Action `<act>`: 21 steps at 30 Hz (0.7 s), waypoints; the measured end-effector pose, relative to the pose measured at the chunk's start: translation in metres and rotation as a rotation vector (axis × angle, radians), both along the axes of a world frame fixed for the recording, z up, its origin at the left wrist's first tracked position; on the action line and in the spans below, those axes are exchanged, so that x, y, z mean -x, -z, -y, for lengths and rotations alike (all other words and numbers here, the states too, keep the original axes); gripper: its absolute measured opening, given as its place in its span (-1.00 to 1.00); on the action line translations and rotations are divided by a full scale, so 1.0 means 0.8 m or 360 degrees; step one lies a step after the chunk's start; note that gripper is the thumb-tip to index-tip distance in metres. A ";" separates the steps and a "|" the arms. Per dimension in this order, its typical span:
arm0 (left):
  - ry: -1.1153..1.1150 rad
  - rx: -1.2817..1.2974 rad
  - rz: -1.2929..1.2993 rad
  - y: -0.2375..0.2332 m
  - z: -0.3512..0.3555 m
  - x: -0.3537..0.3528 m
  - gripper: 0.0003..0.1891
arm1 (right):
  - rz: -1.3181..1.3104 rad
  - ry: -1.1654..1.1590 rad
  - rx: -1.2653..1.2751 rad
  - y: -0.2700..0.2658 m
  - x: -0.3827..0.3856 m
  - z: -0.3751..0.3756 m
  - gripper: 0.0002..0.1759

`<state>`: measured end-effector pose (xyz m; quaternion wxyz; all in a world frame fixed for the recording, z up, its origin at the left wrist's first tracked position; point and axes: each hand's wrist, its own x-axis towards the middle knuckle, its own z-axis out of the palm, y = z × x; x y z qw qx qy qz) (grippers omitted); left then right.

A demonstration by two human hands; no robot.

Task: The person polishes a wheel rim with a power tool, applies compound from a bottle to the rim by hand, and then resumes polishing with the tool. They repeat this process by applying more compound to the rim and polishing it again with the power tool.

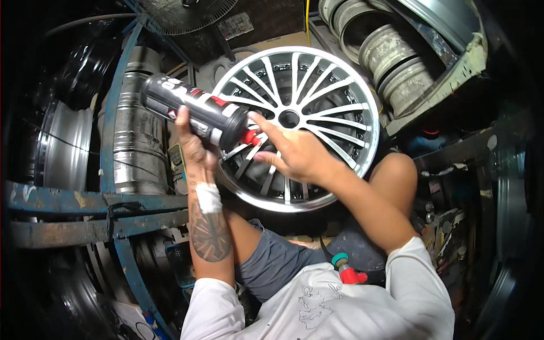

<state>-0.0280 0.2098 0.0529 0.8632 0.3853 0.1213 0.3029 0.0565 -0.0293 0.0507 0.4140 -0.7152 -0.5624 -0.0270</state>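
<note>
A black bottle (pixel 195 110) with white and red lettering lies tilted in my left hand (pixel 198 148), whose fingers wrap round it from below. Its red cap (pixel 250 137) points down to the right, over the wheel. My right hand (pixel 294 152) is at the cap end, index finger stretched to the bottle's shoulder and thumb spread below the red cap. Under both hands is a multi-spoke alloy wheel (pixel 294 73) with bright machined spokes and a polished rim. The bottle hides part of the wheel's left side.
Bare metal rims (pixel 391 56) are piled at the upper right, and more rims (pixel 139 130) stand stacked at the left behind a blue metal frame (pixel 153 204). A fan (pixel 187 14) stands at the back. A red and green fitting (pixel 350 271) lies near my lap.
</note>
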 end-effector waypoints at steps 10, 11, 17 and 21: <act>-0.0193 0.0162 0.0233 -0.023 0.048 -0.031 0.04 | -0.0440 0.0273 -0.0452 0.028 0.001 -0.022 -0.43; -0.0214 0.0171 0.0249 -0.020 0.043 -0.031 0.00 | -0.0456 0.0237 -0.0529 0.032 0.007 -0.028 -0.46; -0.0241 0.0287 0.0043 -0.005 0.024 -0.029 -0.06 | -0.0697 0.0084 -0.0135 0.003 0.019 -0.016 -0.45; -0.0232 0.0088 0.0078 0.001 0.025 -0.025 -0.06 | -0.1246 -0.0104 -0.0316 0.023 0.022 -0.011 -0.42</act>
